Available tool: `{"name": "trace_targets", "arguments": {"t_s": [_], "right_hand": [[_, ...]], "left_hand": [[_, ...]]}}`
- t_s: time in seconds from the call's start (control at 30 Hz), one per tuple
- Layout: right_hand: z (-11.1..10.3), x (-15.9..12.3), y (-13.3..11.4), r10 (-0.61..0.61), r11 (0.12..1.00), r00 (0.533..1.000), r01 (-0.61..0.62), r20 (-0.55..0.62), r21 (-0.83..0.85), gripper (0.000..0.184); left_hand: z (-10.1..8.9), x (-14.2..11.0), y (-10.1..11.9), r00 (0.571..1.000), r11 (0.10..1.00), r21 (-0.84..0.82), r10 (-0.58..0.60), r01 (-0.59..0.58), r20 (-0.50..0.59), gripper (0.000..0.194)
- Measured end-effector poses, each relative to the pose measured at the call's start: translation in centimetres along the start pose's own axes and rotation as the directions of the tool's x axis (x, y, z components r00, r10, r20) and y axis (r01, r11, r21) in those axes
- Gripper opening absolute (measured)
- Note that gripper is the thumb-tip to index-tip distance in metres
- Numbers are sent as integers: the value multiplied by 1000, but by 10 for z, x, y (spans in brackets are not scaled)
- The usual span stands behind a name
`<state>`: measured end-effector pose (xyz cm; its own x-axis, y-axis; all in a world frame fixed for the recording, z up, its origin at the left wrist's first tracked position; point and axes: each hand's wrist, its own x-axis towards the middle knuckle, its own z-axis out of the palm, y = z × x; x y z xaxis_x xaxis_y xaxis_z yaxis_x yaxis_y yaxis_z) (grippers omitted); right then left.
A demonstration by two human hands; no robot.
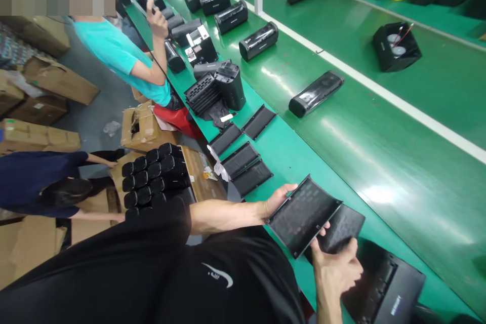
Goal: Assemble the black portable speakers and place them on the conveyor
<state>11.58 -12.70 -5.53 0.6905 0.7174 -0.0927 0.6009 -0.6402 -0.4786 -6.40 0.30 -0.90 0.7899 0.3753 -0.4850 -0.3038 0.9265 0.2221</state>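
Note:
My left hand [276,198] holds the near left edge of a black mesh grille panel [304,215], thumb on top and fingers underneath. My right hand [336,268] grips a second, darker grille panel [343,228] that lies partly under the first one. Both panels hover just above the front edge of the green conveyor belt [341,162]. A black speaker housing [387,286] sits right beside my right hand. Several more grille panels [243,162] lie on the belt to the left.
Black speaker bodies [315,92] stand spaced along the belt. A person in a teal shirt [121,55] works further up the line. A carton of black cylinders [155,174] and cardboard boxes [56,81] stand on the floor at left, where another person crouches.

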Motion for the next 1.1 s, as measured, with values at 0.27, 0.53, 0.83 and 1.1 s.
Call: {"name": "trace_targets", "arguments": {"t_s": [0.27, 0.53, 0.83, 1.1], "right_hand": [[-83, -13, -45, -699, 715, 713, 697, 49, 58, 57], [-69, -31, -71, -765, 570, 571, 815, 298, -100, 47], [-72, -33, -77, -732, 615, 592, 787, 337, -47, 49], [-74, -27, -84, -745, 630, 615, 776, 260, -28, 49]], "left_hand": [[-25, 23, -22, 970, 988, -117, -70, 99, 234, 86], [-18, 16, -25, 996, 992, -112, -51, 59, 79, 82], [-4, 7, -16, 995, 991, -94, -95, 93, -20, 84], [-15, 10, -23, 994, 967, -235, -92, 102, 52, 71]]}}
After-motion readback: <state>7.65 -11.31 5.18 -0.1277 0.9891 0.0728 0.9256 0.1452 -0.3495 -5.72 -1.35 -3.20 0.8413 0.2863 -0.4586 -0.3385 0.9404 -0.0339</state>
